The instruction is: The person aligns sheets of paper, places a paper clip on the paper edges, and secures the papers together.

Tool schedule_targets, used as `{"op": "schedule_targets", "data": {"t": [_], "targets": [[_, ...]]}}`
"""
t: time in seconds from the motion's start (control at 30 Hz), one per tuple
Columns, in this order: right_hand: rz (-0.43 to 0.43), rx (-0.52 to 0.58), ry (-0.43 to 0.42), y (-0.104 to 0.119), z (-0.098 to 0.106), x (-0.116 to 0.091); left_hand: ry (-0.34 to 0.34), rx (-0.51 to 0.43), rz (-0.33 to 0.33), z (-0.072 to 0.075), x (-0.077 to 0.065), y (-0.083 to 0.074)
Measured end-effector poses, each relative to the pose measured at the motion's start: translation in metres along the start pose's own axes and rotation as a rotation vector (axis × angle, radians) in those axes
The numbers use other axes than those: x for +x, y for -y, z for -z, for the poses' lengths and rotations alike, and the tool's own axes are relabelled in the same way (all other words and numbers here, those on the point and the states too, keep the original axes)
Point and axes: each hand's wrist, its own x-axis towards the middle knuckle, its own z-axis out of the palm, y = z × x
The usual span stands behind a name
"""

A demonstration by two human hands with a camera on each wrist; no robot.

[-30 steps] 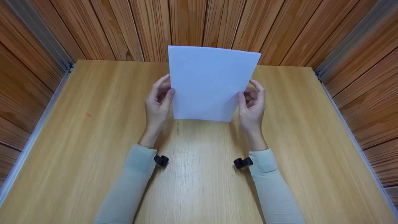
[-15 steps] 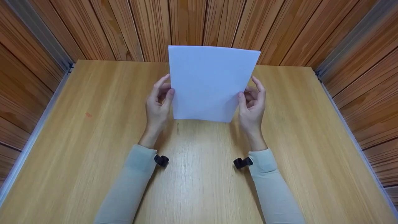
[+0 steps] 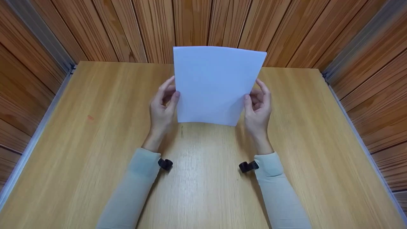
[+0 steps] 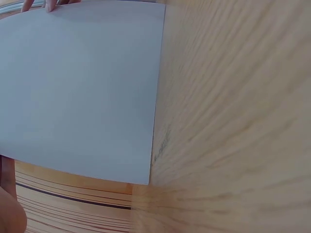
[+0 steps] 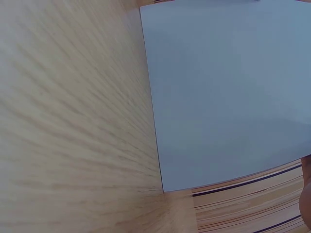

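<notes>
Blank white paper (image 3: 216, 86) stands upright, slightly bowed, above the middle of the table in the head view. My left hand (image 3: 162, 108) pinches its left edge, thumb on the near face and fingers behind. At the opposite edge my right hand (image 3: 258, 109) grips it the same way. The paper hides some of the fingertips. In the left wrist view, the paper (image 4: 87, 87) fills the upper left, and the thumb (image 4: 10, 213) shows at the lower left corner. The right wrist view has the paper (image 5: 223, 97) with part of a thumb (image 5: 306, 206) at its right border.
A light wooden table (image 3: 197, 184) lies beneath both forearms. Wood-plank walls (image 3: 190, 25) rise behind it and at both sides. A small reddish mark (image 3: 90, 117) is on the table at left. Black wrist cameras (image 3: 165, 164) sit at the cuffs.
The paper has shifted very slightly to the right, and its lower edge sits a touch nearer. My right index finger has moved a little along the edge. Both hands keep their hold.
</notes>
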Motion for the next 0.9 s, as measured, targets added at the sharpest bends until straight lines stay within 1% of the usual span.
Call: {"op": "schedule_targets", "data": {"t": [0.2,0.43,0.7,0.9], "targets": [[0.004,0.002,-0.002,0.0001,-0.0002,-0.0001,0.009,0.005,-0.010,-0.0003,-0.0003,0.0011],[0.004,0.000,-0.010,0.0025,-0.0023,0.0003,-0.004,0.006,-0.010,-0.0003,-0.0002,0.0009],[0.034,-0.016,-0.018,0.0035,-0.0018,0.0012,-0.024,-0.003,-0.006,-0.0003,0.0007,-0.0014],[0.035,-0.001,-0.022,0.0043,-0.0021,0.0015,-0.026,0.001,-0.007,-0.0001,0.0008,-0.0040]]}}
